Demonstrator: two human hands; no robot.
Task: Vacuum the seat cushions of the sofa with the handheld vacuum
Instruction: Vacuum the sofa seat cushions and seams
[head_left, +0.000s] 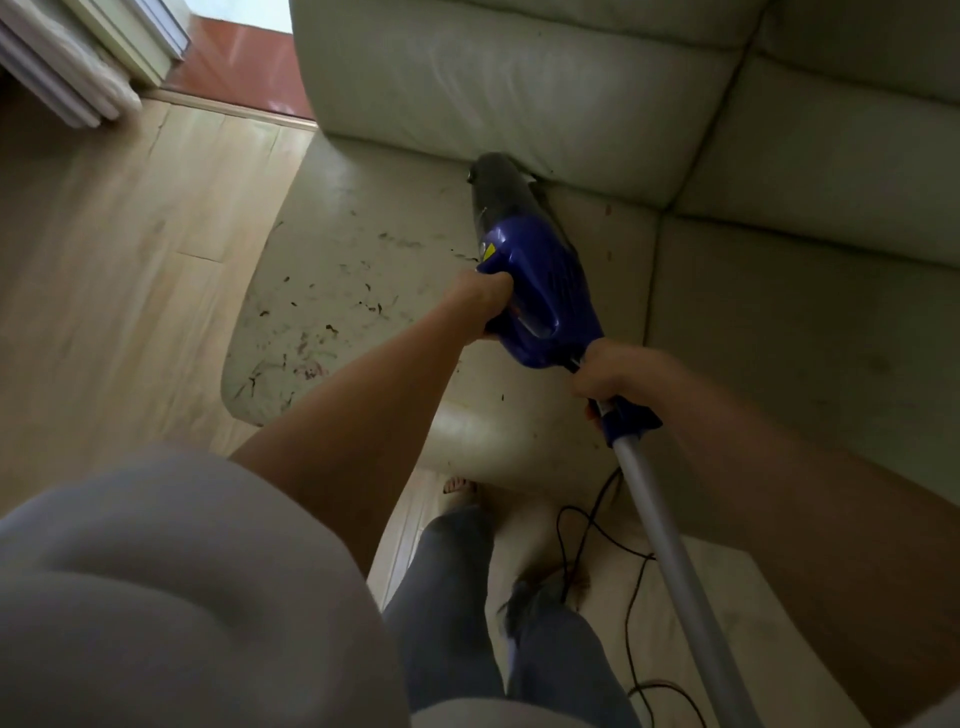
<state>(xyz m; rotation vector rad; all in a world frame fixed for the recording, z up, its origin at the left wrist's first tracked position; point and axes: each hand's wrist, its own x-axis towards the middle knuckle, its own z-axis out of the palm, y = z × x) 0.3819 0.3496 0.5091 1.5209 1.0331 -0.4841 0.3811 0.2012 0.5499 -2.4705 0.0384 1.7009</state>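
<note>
Your left hand (480, 306) is clamped on the vacuum (530, 270) handle, your right hand (615, 374) wrapped round its tube (670, 545) just behind, the nozzle ahead of both touching the seat cushion (363, 249) crease.

A single head-worn wide-angle camera is looking steeply down and forward from above a standing person. It is sitting close over the body: a grey sleeve (171, 587) is filling the near left corner and the legs (498, 618) are showing straight below. The view is facing the sofa (571, 88), whose backrest is running across the far edge and whose seat cushion (358, 249) is lying in the middle. The wooden floor (119, 249) is taking up the left side. The wide lens is bending straight edges near the borders.
</note>
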